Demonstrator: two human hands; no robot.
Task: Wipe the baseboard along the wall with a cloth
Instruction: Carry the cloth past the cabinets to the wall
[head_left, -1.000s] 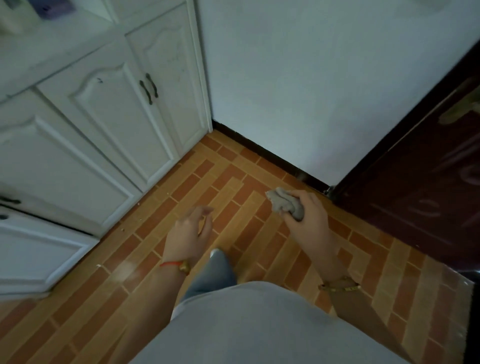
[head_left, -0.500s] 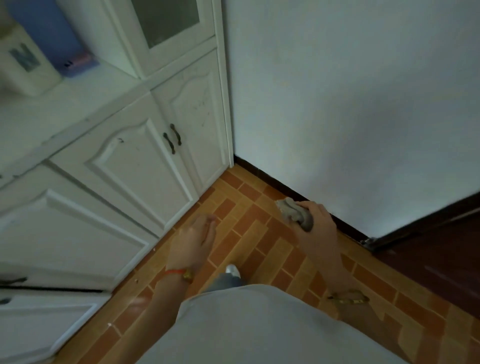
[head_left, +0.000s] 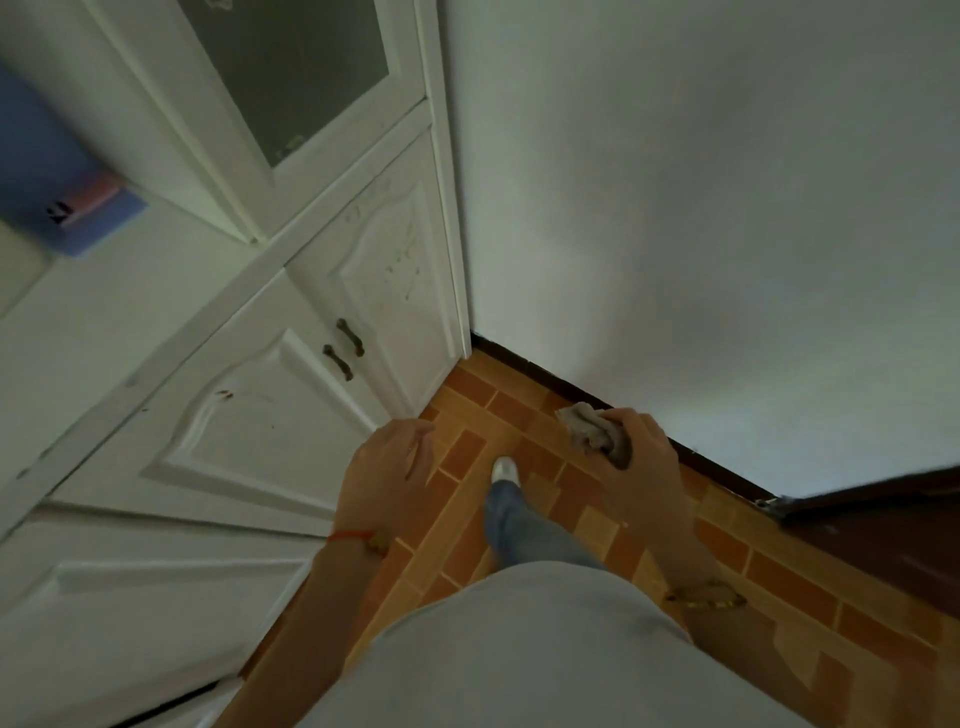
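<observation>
White cabinet (head_left: 311, 415), pale wall (head_left: 701, 234) — orange brick-pattern floor (head_left: 805, 597).

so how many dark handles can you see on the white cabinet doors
2. One handle is on the right lower door, the other handle just left of it on the neighbouring door. Doors further left run out of frame, so more may be hidden.

- Cloth (head_left: 592, 427): grey, bunched; its near end is hidden inside the right hand (head_left: 641, 462), so the full shape cannot be told.
- Baseboard (head_left: 540, 370): dark strip; one stretch is covered by cloth and right hand.
- Blue object (head_left: 47, 171), far left: blurred, cut by the left edge, unidentifiable.
- Dark door (head_left: 883, 519), right: cut by the right edge.
- Glass-panel cupboard door (head_left: 291, 78): top cut off.
</observation>
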